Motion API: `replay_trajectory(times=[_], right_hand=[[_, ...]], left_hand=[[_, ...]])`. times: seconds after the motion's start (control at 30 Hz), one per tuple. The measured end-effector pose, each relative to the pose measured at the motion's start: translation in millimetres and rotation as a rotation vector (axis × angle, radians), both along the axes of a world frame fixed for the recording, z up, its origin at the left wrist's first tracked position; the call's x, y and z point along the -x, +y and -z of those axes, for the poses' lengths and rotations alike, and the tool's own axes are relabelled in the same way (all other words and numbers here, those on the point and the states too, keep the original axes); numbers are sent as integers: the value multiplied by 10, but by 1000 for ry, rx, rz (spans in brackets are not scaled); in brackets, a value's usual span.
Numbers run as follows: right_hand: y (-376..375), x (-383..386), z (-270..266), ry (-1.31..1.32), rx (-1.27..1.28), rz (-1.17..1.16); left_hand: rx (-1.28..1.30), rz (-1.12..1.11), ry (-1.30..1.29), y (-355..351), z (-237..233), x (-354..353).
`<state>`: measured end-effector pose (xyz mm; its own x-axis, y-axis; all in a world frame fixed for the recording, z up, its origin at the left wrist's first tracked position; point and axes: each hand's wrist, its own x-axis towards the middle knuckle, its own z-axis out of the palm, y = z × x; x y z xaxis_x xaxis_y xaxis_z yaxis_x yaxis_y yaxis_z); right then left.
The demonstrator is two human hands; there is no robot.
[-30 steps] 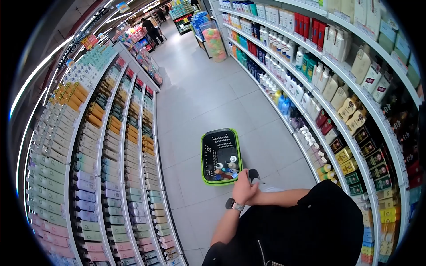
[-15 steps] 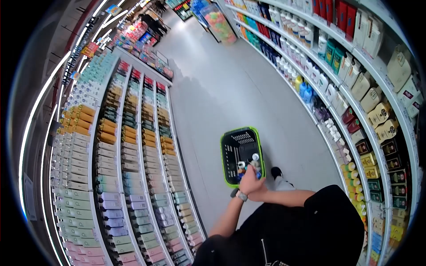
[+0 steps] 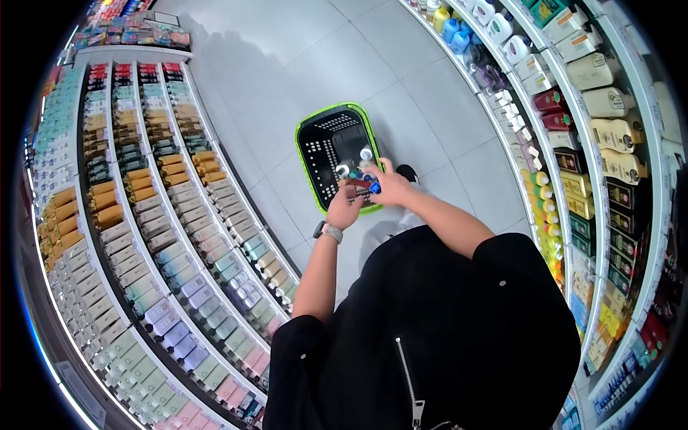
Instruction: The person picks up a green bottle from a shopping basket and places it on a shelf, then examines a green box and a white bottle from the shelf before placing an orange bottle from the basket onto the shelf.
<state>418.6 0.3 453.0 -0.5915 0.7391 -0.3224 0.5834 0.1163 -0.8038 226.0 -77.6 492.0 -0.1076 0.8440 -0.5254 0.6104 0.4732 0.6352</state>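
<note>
Two shelving units flank the work area: the left unit (image 3: 134, 326) stands well apart from the left fingers on their outer side and carries rows of tubes and bottles in green, lilac, pink and orange; the right unit (image 3: 651, 143) stands well apart from the right fingers and carries bottles and boxes, mainly white, cream and yellow. The grey tiled floor (image 3: 430, 107) extends ahead of and below the fingers. A black garment (image 3: 459, 322) covers the torso behind the fingers. The shopping basket (image 3: 315, 136), black with a bright green rim, is located directly at the fingers, its near end under them and its far end ahead. The left hand (image 3: 344, 209) is positioned at the near edge, fingers extended inward over the contents. The right hand (image 3: 393, 185) is positioned at the near right corner, fingers partly spread and directed inward. Whether either set of fingers grips an item cannot be determined. A dark shoe (image 3: 408, 173) shows just outside the right fingers. A white-capped bottle (image 3: 366, 153) lies inside, just ahead of the fingers. A watch (image 3: 331, 231) encircles the left wrist, behind the fingers. A small blue item (image 3: 375, 187) is located between the two sets of fingers, nearer the right; contact is unclear.
</note>
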Motion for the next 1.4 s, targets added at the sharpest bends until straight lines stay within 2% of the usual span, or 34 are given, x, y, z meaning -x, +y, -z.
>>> replay_trajectory(times=[0.1, 0.17, 0.27, 0.37, 0.4, 0.5, 0.53, 0.57, 0.67, 0.8, 0.87, 0.97, 1.0, 1.07, 1.1, 1.13, 1.23, 1.33, 1.4], right_hand=[[162, -5, 45, -118, 160, -13], [241, 13, 105, -142, 207, -1], [281, 79, 230, -176, 269, 3], [271, 196, 462, -257, 297, -26], [241, 233, 593, -281, 293, -23], [77, 200, 1225, -298, 222, -7], [103, 312, 1001, -297, 189, 1], [167, 314, 730, -399, 472, 29], [27, 343, 895, -520, 664, 164], [-239, 452, 1079, -583, 740, 361], [-367, 548, 1212, -604, 751, 416], [-513, 781, 1379, -628, 738, 430], [-521, 876, 1449, -610, 678, 367], [-690, 1036, 1691, -570, 550, 343], [-877, 1019, 2018, -518, 351, 298], [-827, 1186, 1885, -506, 568, 369], [-865, 1559, 1835, -453, 566, 361], [-1001, 1759, 2015, -370, 587, 342], [-1065, 1784, 2137, -349, 615, 267]], left_hand=[[130, -123, 24, -537, 549, 363], [305, -219, 63, -924, 902, 583], [642, -528, -248, -1341, 998, 792], [746, -768, -313, -1674, 1018, 938], [755, -775, -324, -1756, 1056, 997], [757, -768, -342, -1877, 1202, 1250], [746, -755, -343, -1859, 1252, 1309], [737, -741, -346, -1849, 1298, 1394], [719, -640, -376, -1668, 1443, 1630], [640, -588, -405, -1374, 1808, 1969], [619, -603, -401, -1152, 1846, 2101], [626, -561, -419, -987, 2157, 2305], [637, -528, -430, -942, 2263, 2353], [691, -320, -485, -835, 2465, 2459], [710, -251, -505, -791, 2583, 2499], [714, -229, -498, -756, 2697, 2510], [811, -145, -437, -688, 3166, 2505], [809, -203, -434, -635, 3552, 2376], [713, -243, -440, -638, 3889, 2303]])
